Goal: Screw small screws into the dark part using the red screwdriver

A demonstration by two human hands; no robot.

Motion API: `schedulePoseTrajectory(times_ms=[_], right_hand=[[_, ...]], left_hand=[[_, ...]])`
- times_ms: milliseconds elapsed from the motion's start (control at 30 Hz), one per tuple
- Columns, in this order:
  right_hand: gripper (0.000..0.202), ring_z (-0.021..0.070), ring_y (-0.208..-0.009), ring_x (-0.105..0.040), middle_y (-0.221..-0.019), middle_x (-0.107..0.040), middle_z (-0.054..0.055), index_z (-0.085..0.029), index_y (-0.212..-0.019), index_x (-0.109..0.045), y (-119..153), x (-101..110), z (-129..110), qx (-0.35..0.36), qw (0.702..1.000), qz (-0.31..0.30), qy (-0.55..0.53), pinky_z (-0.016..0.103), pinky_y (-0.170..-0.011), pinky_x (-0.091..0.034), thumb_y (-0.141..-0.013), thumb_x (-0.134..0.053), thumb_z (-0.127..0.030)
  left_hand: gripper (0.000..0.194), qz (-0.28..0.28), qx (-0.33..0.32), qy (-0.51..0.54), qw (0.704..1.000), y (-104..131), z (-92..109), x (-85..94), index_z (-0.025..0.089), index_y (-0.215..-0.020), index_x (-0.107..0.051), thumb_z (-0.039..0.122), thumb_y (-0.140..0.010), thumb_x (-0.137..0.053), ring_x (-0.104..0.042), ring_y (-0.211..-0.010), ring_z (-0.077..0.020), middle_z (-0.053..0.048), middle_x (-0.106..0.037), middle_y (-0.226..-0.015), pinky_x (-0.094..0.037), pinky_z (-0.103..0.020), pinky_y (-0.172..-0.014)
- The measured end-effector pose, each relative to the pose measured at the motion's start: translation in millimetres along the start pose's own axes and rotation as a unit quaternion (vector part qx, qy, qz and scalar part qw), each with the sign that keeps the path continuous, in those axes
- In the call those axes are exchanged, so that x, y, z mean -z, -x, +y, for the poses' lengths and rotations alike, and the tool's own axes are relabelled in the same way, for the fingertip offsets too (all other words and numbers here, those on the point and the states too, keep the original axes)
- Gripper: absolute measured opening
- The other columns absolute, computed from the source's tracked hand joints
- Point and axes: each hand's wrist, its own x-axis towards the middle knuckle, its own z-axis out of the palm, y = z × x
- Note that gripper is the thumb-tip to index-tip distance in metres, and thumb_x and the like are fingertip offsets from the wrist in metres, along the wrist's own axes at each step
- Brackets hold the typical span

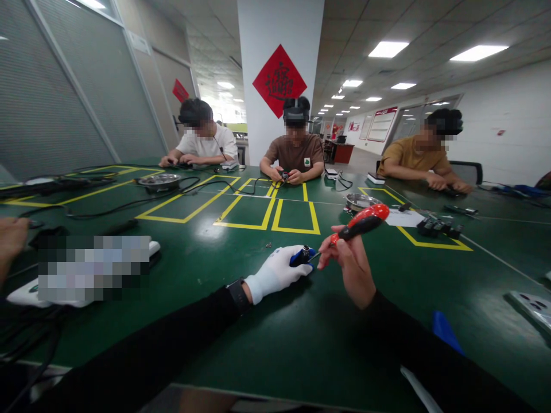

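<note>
My left hand [279,268], in a white glove with blue fingertips, is closed round a small dark cylindrical part [301,256] low over the green table. The glove hides much of that part. My bare right hand [350,261] grips a screwdriver [364,222] with a red and black handle. The shaft slants down to the left, and its tip reaches the dark part at the gloved fingers. Whether the tip sits in a screw is too small to tell. A few tiny metal pieces [268,245] lie on the table beyond the glove.
Yellow tape [297,232] marks rectangles on the green table [206,350]. Metal bowls [159,182] and black cables stand farther off. Several black parts [439,227] lie by white paper at right. A white device [150,249] is at left, a phone [531,307] at right. Three people sit opposite.
</note>
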Motion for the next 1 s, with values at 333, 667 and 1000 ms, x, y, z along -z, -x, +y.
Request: schedulePoseTrajectory(times_ms=[333, 667, 1000], right_hand=[[0.018, 0.0101, -0.052, -0.051, -0.067, -0.052, -0.007, -0.025, -0.086, -0.041, -4, -10, -12, 0.028, 0.999, -0.024, -0.038, 0.031, -0.063, -0.049, -0.082, -0.059, -0.024], [0.028, 0.0202, -0.091, -0.056, -0.104, -0.056, 0.006, -0.023, -0.115, -0.049, 1, -2, -2, 0.1, 0.987, -0.012, 0.124, 0.041, -0.086, -0.044, -0.087, -0.049, -0.027], [0.014, 0.0131, -0.057, -0.053, -0.083, -0.061, 0.001, -0.024, -0.103, -0.045, 8, 1, 12, 0.096, 0.983, -0.001, 0.157, 0.033, -0.063, -0.045, -0.09, -0.047, -0.028]], left_hand=[[0.022, -0.004, -0.015, -0.018, 1.0, -3, -3, -1.6, 0.017, -0.087, -0.062, 0.037, -0.078, -0.057, -0.056, -0.063, -0.0144, 0.001, -0.064, -0.071, -0.043, -0.026, -0.065], [0.024, 0.014, -0.062, -0.023, 0.998, -5, -4, -3.6, 0.018, -0.094, -0.061, 0.028, -0.073, -0.065, -0.06, -0.084, -0.0185, -0.003, -0.067, -0.093, -0.045, -0.028, -0.078], [0.035, 0.027, -0.045, -0.03, 0.998, -5, -12, -3.7, 0.018, -0.1, -0.062, 0.032, -0.069, -0.07, -0.06, -0.089, -0.0203, -0.005, -0.066, -0.1, -0.046, -0.03, -0.081]])
